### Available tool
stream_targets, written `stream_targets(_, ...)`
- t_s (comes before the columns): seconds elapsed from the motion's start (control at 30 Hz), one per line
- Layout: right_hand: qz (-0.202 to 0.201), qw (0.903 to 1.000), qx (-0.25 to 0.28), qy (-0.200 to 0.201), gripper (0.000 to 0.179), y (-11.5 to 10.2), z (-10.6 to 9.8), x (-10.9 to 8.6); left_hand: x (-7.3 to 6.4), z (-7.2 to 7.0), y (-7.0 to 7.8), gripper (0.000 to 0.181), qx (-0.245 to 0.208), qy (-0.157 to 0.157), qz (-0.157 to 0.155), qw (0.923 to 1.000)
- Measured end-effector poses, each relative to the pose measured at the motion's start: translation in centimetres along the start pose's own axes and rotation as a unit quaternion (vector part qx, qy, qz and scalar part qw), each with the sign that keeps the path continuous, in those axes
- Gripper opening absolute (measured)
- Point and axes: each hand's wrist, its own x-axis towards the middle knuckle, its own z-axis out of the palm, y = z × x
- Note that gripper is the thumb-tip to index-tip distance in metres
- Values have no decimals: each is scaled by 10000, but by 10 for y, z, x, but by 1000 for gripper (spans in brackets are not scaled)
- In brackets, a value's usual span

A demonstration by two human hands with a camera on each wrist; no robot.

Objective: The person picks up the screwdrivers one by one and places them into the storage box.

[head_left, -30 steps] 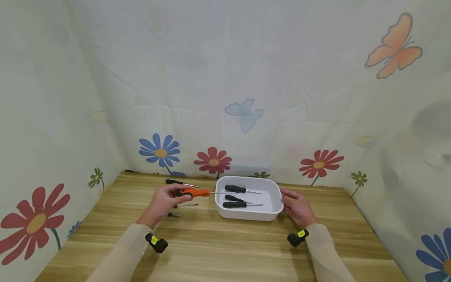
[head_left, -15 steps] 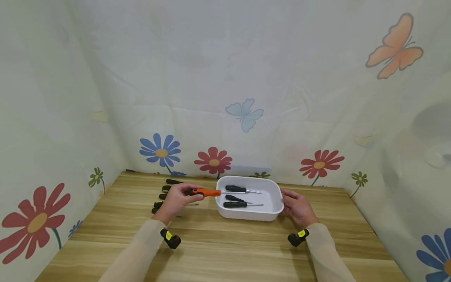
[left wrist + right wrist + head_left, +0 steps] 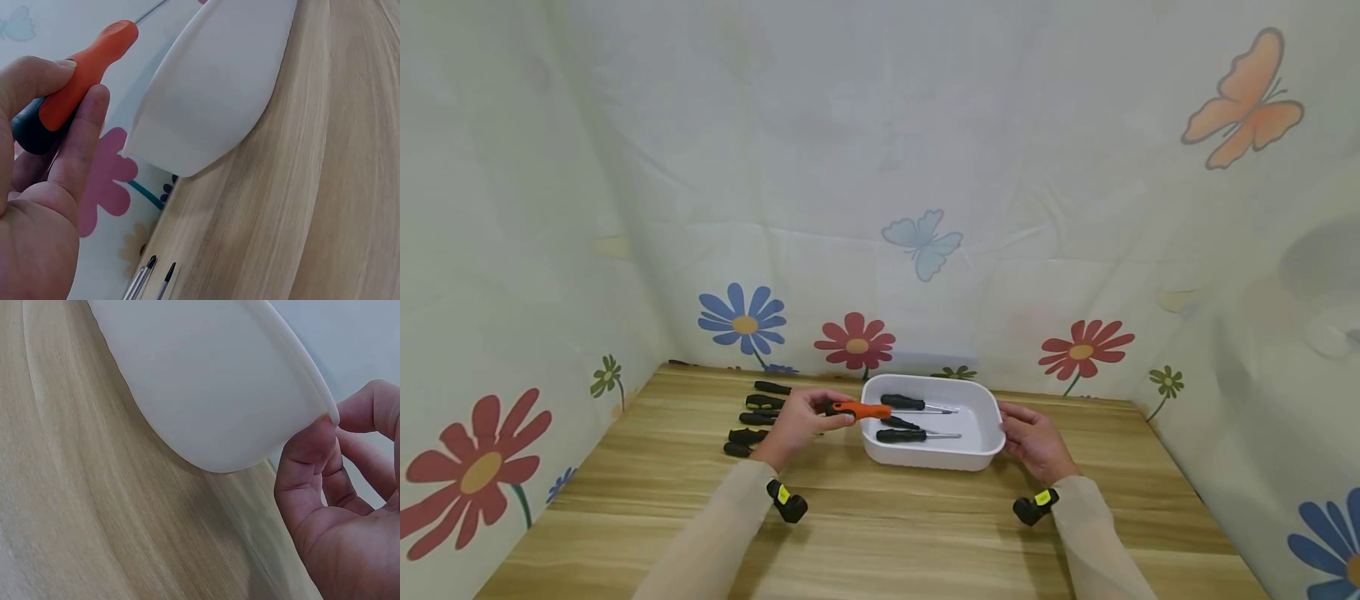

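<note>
My left hand (image 3: 805,425) pinches an orange and black screwdriver (image 3: 868,411) by its handle between thumb and fingers. The shaft reaches over the left rim of a white tray (image 3: 932,458), pointing right. In the left wrist view the orange handle (image 3: 81,84) shows above the tray's outer wall (image 3: 206,87). Inside the tray lie several black-handled screwdrivers (image 3: 901,436), shafts to the right. At the tray's right end my right hand (image 3: 1036,440) grips the rim; in the right wrist view the thumb (image 3: 309,450) presses the outer wall, with fingers at the rim.
Several more dark-handled screwdrivers (image 3: 748,436) lie in a column on the wooden table (image 3: 910,533), left of the tray and partly behind my left hand. A flower-printed cloth (image 3: 820,183) hangs behind and on both sides of the table.
My left hand has moved right, carrying the orange screwdriver from left of the tray to over its left rim. The handles on the left came into view. My right hand and the tray stay put.
</note>
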Motion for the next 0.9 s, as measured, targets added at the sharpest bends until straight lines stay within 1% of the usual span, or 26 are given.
stream_targets(0.07, 3, 10000, -19, 22, 48, 0, 0, 0, 2, 4, 0, 37, -3, -41, -7, 10000)
stream_targets(0.2, -5, 10000, -15, 52, 47, -1, 1, -1, 5, 12, 0, 37, 163, -96, -16, 9998)
stream_targets(0.33, 21, 10000, 10, 91, 46, -1, 2, -1, 8, 17, 2, 36, 217, -126, -143, 9996)
stream_targets(0.37, 8, 10000, -11, 50, 46, -1, 2, -1, 9, 18, 2, 36, 231, -154, -170, 9995)
stream_targets(0.5, 37, 10000, -41, 74, 47, -2, 0, -1, 13, 23, 5, 38, 441, -268, -213, 9984)
stream_targets(0.63, 36, 9999, -80, 53, 47, -3, -1, 0, 17, 28, 11, 37, 677, -432, -184, 9966)
stream_targets(0.73, 35, 10000, -51, 55, 47, -2, -1, 0, 22, 32, 16, 31, 1000, -602, -34, 9932)
stream_targets(0.9, 37, 10000, -30, 82, 46, 0, 1, 1, 29, 38, 24, 25, 1516, -927, 129, 9840)
